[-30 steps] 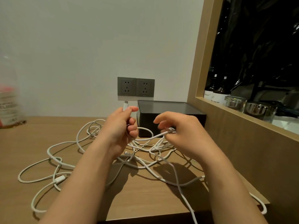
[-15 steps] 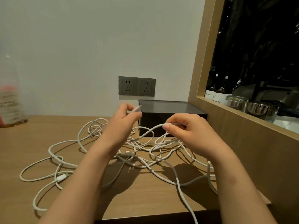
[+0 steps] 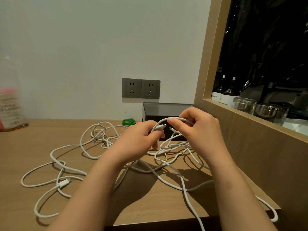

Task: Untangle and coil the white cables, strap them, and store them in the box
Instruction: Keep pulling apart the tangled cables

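— Cables [image 3: 173, 145]: where do we find them?
— They sprawl white and tangled across the table [image 3: 25, 147], before the black box [image 3: 160, 110] that stands against the wall [image 3: 83, 47]. Green straps [image 3: 128, 122] lie just left of the box.
— And our grips?
— Our left grip [image 3: 138, 139] curls round one cable behind its plug [image 3: 161, 126]; our right grip [image 3: 201, 129] pinches the loop arching from it, both held above the tangle.
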Available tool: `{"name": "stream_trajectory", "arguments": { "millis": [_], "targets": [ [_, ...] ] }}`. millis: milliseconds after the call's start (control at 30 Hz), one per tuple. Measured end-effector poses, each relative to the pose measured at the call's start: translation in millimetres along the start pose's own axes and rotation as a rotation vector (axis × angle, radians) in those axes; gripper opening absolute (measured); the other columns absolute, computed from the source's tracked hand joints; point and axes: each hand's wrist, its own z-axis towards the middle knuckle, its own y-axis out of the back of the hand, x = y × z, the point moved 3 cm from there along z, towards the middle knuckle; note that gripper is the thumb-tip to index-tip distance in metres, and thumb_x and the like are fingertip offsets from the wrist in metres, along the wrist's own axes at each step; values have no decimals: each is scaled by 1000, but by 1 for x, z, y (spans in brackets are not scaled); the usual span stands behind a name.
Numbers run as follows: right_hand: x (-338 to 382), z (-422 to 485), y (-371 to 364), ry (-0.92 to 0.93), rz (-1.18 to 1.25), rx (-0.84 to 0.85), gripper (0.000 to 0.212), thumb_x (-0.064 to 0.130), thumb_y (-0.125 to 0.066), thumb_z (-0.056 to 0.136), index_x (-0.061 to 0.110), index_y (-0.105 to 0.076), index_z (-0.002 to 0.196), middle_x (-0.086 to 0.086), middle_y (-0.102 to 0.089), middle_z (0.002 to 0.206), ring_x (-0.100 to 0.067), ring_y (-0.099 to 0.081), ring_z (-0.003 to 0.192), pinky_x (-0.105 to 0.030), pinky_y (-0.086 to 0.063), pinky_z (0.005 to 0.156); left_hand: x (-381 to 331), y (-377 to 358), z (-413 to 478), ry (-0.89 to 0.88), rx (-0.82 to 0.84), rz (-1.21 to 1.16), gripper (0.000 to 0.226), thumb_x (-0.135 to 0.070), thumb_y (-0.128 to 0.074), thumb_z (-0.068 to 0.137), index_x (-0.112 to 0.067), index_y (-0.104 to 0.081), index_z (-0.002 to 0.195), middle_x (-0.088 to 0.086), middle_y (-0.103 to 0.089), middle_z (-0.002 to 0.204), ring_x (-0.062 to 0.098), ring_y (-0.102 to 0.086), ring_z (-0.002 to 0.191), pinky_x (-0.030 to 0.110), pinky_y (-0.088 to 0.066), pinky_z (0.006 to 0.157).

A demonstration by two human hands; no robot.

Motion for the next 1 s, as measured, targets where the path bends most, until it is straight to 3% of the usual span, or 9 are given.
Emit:
{"name": "stream_trajectory", "arguments": {
  "millis": [167,367,433,533,600,667,733,900,1000],
  "targets": [
    [-8,0,2,-84,-34,126,17,39,-64,82,24,-59,80,9,-55,65,-6,-53,62,-17,-39,54,3,0,-2,162,88,-510,20,-23,-41,98,-13,-56,91,-4,-44,49,10,-45,41,19,-40,41],
    [-21,2,12,-174,-105,149,12,30,-56,91,19,-60,88,7,-52,67,-5,-48,60,-17,-33,51,8,13,-1,171,41,-1066,29,-27,-35,99,-13,-52,79,-8,-32,41,4,-28,31,13,-22,32],
    [-23,2,18,-170,-65,-9,14,29,-55,92,18,-59,84,6,-50,65,-4,-45,58,-15,-34,49,11,21,-1,175,-4,-1275,31,-28,-35,98,-15,-51,75,-9,-30,37,1,-27,28,11,-22,29],
    [-13,-3,35,-60,36,-505,14,27,-53,93,17,-59,85,12,-46,65,-4,-43,58,-21,-40,54,10,27,-2,178,-46,-1476,32,-31,-36,97,-16,-51,73,-8,-30,36,1,-27,27,10,-21,27],
    [-8,-1,35,-37,-51,-467,9,31,-52,93,22,-55,93,15,-47,69,-9,-48,63,-34,-48,74,9,26,-1,195,-99,-1400,32,-32,-35,98,-17,-49,73,-8,-28,37,1,-26,28,11,-20,28],
    [-11,2,18,-160,-284,-35,18,39,-52,91,29,-52,105,12,-53,83,-12,-53,81,-45,-39,95,10,22,-1,220,-141,-1178,31,-33,-34,99,-17,-47,76,-8,-28,38,3,-25,30,12,-20,30],
    [-17,-2,2,-215,-422,297,37,45,-55,88,32,-48,121,8,-54,103,-13,-51,100,-43,-32,101,10,15,0,261,-119,-1009,30,-34,-35,99,-16,-47,79,-8,-29,40,4,-25,32,14,-21,31],
    [3,0,-10,-177,65,252,56,31,-53,93,34,-27,142,3,-41,139,-11,-42,121,-25,-38,90,8,6,-1,283,34,-858,33,-40,-33,99,-14,-50,85,-6,-28,46,7,-24,37,17,-21,35],
    [1,0,-15,-214,187,219,58,27,-50,95,37,-20,144,3,-30,148,-14,-37,129,-31,-37,96,5,8,-3,255,113,-801,33,-40,-35,97,-13,-52,86,-4,-27,49,8,-24,40,18,-21,38]
  ]
}}
